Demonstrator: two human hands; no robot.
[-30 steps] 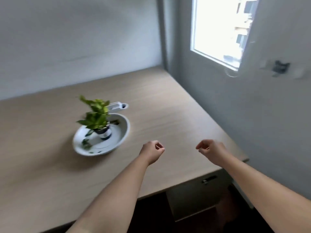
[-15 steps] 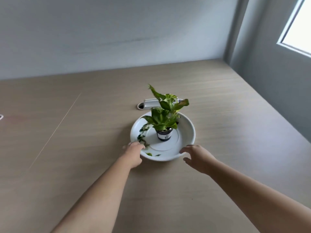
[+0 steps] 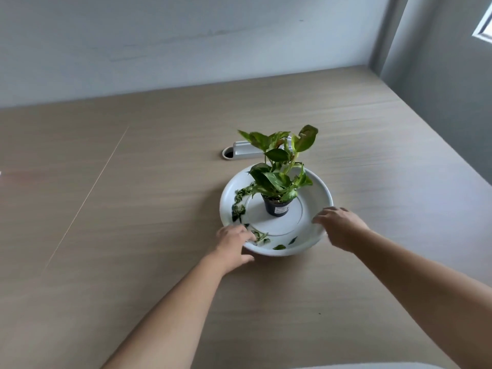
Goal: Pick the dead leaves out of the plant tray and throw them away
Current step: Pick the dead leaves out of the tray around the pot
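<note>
A white round plant tray (image 3: 316, 190) stands on the wooden desk (image 3: 133, 222). At its middle is a small dark pot (image 3: 277, 207) with a green leafy plant (image 3: 277, 177). Dark shrivelled leaves (image 3: 238, 206) lie along the tray's left inner wall, and a few loose ones (image 3: 279, 246) sit near the front rim. My left hand (image 3: 231, 243) is at the near-left rim, fingers over it among the leaves, thumb under it. My right hand (image 3: 340, 227) lies over the near-right rim with its fingers spread inside; its thumb is hidden.
Behind the tray a round cable hole (image 3: 229, 153) with a raised white cover (image 3: 245, 149) is set in the desk. A pale wall runs along the back, a grey wall (image 3: 439, 75) along the right, with a window corner (image 3: 483, 27) at top right.
The view turned left from the window to the tray. Both hands went from loose fists over the desk edge to the tray's near rim, one on each side.
</note>
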